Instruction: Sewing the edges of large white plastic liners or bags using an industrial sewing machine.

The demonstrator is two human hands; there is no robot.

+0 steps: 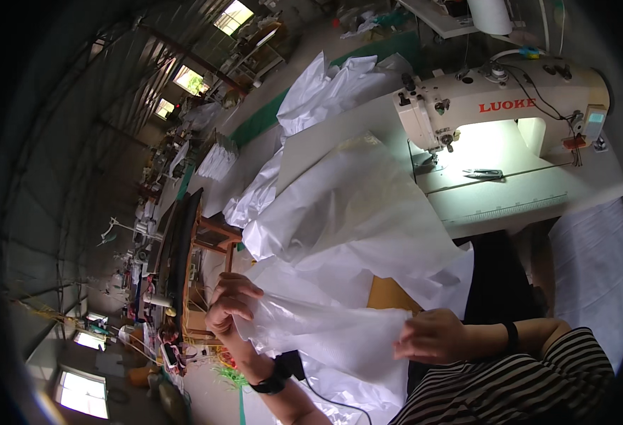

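Note:
A sheet of thin white fabric point(318, 322) is stretched between my two hands above my lap. My left hand point(232, 303) pinches its left edge, fingers curled over the cloth. At the opposite edge my right hand point(430, 336) is closed on the fabric. More of the white material point(354, 198) lies over the table and hangs off its near side toward me. Beyond my right hand stands a white sewing machine point(495, 106), its lamp lit over the bed. A pair of small thread snips point(483, 174) rests on the machine bed.
A bunched white fabric pile point(333, 85) sits at the table's far side. On the left stands a wooden stool or frame point(216, 237). A yellow-brown piece point(391, 294) shows behind the cloth. White cloth point(595, 262) hangs at the right. A cable point(340, 404) runs from my left wrist.

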